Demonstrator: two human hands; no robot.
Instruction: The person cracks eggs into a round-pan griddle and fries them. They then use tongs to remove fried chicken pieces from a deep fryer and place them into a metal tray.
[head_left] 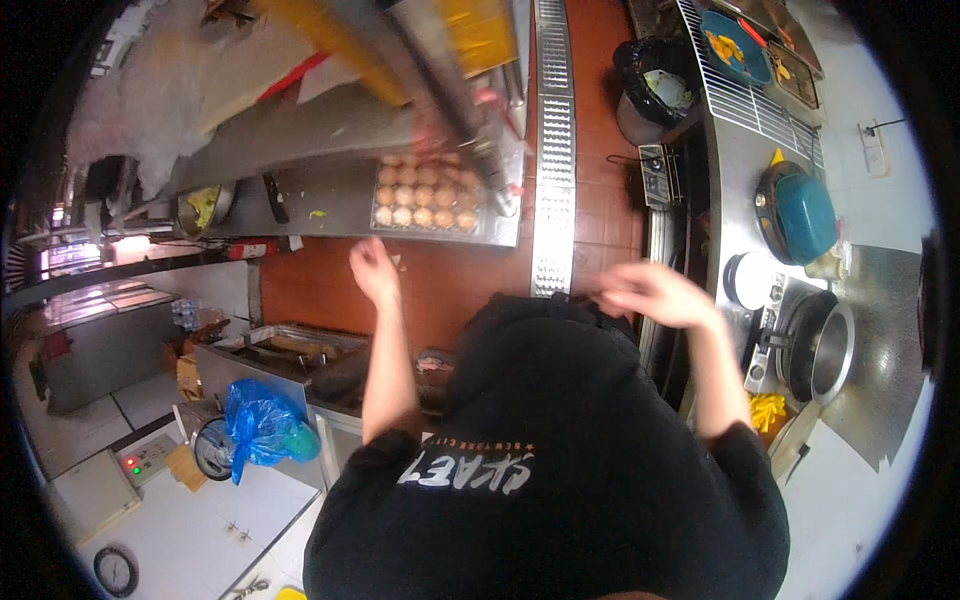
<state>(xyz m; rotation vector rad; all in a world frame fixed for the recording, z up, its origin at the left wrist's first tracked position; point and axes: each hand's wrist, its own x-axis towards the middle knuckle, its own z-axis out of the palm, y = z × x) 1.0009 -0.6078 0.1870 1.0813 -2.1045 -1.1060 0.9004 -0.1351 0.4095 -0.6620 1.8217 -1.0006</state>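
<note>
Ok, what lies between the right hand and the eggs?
In the head view, a drain grate, reddish floor and metal counter edge separate right hand from eggs.

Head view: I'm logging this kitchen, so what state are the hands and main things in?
Left hand: curled, slightly blurred, grip unclear
Right hand: fingers bent, grip unclear
Eggs: set in rows
Bin: uncovered
Wok: uncovered
Metal bowl: uncovered, greens inside
Blue tub: uncovered, yellow pieces inside
Panel lights: lit, red and green
Blue bag: crumpled
</note>
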